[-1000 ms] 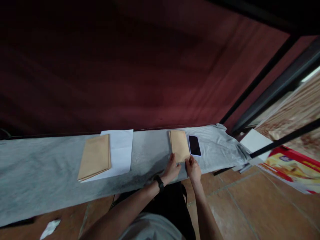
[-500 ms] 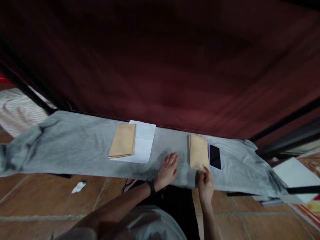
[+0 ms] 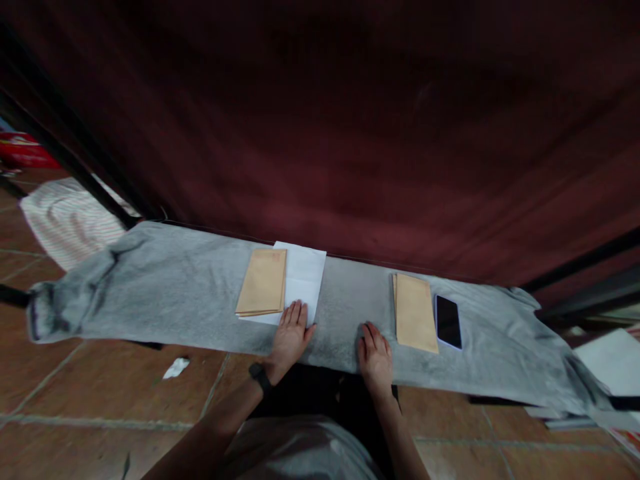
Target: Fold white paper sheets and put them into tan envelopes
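My left hand (image 3: 290, 331), a black watch on its wrist, lies flat and open with its fingertips on the near edge of a white sheet of paper (image 3: 303, 277). A stack of tan envelopes (image 3: 263, 291) rests on the left part of that sheet. My right hand (image 3: 375, 352) lies open and flat on the grey cloth (image 3: 165, 287), just left of a second tan envelope stack (image 3: 416, 312). It holds nothing. A dark phone (image 3: 448, 321) lies right beside that stack.
The grey cloth covers a long narrow surface in front of a dark red curtain (image 3: 320, 133). Brown floor tiles (image 3: 90, 407) lie below, with a crumpled white scrap (image 3: 176, 367). Striped fabric (image 3: 70, 220) is at the far left, white sheets (image 3: 615, 360) at the right edge.
Both hands left the right envelope stack. My left hand slid left to the white sheet; my right hand moved left and flattened onto the cloth. The view swung left.
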Demonstrator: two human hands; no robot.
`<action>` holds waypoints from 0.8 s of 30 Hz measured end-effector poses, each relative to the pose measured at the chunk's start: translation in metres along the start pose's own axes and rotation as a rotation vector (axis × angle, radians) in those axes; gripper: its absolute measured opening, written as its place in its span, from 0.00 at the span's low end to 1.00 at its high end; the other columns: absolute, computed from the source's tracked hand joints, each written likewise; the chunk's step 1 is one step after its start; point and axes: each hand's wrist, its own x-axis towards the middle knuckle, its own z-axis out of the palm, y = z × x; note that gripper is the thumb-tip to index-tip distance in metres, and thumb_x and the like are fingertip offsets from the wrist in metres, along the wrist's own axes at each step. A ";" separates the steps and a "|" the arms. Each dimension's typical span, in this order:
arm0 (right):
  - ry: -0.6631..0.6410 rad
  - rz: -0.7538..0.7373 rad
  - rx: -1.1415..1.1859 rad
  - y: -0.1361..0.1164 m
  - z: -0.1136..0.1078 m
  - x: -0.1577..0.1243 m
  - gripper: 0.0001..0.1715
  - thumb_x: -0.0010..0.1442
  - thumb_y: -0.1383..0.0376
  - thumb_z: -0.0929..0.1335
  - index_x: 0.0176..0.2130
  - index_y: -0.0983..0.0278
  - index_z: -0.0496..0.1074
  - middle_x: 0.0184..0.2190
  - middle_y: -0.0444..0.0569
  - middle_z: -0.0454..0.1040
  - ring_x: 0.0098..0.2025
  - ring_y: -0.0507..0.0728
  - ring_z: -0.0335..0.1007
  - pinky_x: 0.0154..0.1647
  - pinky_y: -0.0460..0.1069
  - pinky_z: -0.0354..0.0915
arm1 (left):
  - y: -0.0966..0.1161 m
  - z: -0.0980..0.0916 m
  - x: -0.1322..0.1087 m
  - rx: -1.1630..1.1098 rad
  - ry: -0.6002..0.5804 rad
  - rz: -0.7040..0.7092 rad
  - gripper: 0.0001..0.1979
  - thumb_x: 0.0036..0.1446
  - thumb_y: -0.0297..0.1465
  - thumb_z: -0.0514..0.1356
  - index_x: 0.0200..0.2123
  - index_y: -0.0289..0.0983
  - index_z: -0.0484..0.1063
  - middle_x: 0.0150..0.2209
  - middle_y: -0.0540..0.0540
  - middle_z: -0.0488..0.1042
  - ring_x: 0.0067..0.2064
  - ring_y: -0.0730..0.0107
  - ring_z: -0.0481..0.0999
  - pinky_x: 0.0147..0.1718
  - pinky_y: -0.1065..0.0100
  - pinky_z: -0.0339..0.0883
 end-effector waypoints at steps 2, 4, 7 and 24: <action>-0.005 -0.011 -0.016 0.001 -0.001 -0.001 0.26 0.72 0.62 0.56 0.63 0.65 0.65 0.62 0.57 0.68 0.65 0.60 0.61 0.65 0.58 0.55 | -0.002 -0.001 0.002 -0.049 -0.008 -0.008 0.25 0.66 0.38 0.51 0.60 0.30 0.69 0.64 0.32 0.66 0.68 0.48 0.61 0.66 0.48 0.53; -0.002 -0.015 -0.029 0.001 -0.002 -0.001 0.26 0.72 0.62 0.56 0.63 0.65 0.65 0.62 0.57 0.68 0.65 0.60 0.61 0.65 0.58 0.55 | -0.002 -0.004 0.005 -0.116 -0.001 -0.028 0.22 0.66 0.35 0.50 0.57 0.33 0.73 0.61 0.35 0.71 0.66 0.51 0.65 0.66 0.50 0.54; 0.007 -0.011 -0.043 0.000 -0.002 -0.001 0.26 0.71 0.63 0.56 0.63 0.64 0.65 0.62 0.57 0.69 0.65 0.60 0.62 0.65 0.58 0.55 | 0.000 -0.012 0.010 -0.280 0.031 -0.103 0.21 0.65 0.35 0.49 0.54 0.35 0.75 0.58 0.38 0.74 0.63 0.55 0.69 0.65 0.52 0.57; 0.014 0.053 0.078 -0.007 -0.002 0.004 0.25 0.70 0.65 0.57 0.61 0.65 0.68 0.61 0.58 0.70 0.64 0.61 0.63 0.66 0.60 0.57 | -0.022 -0.044 0.019 -0.805 0.296 -0.534 0.23 0.55 0.51 0.56 0.34 0.36 0.75 0.31 0.45 0.78 0.38 0.58 0.76 0.40 0.61 0.69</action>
